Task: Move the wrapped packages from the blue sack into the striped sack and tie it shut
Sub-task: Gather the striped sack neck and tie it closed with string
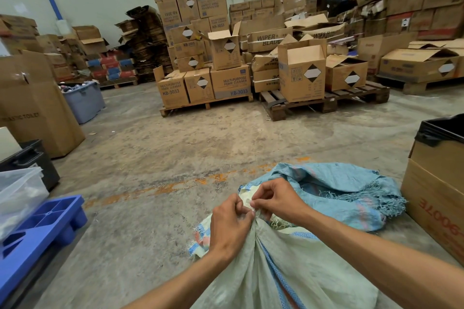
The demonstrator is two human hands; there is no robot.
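Note:
The striped sack (288,266), pale green with blue and red stripes, stands bulging on the floor right in front of me, its mouth gathered into a neck. My left hand (229,226) grips that gathered neck. My right hand (275,199) pinches the loose sack cloth just above the neck, thumb and fingers curled. The blue sack (344,193) lies slumped and flat on the floor just behind, its frayed edge to the right. No wrapped packages show; the striped sack's contents are hidden.
A cardboard box (437,198) lined with a black bag stands at the right. A blue plastic pallet (42,228) and a clear bin (17,195) sit at the left. Pallets (324,105) stacked with cartons fill the back, across the bare concrete floor (175,153).

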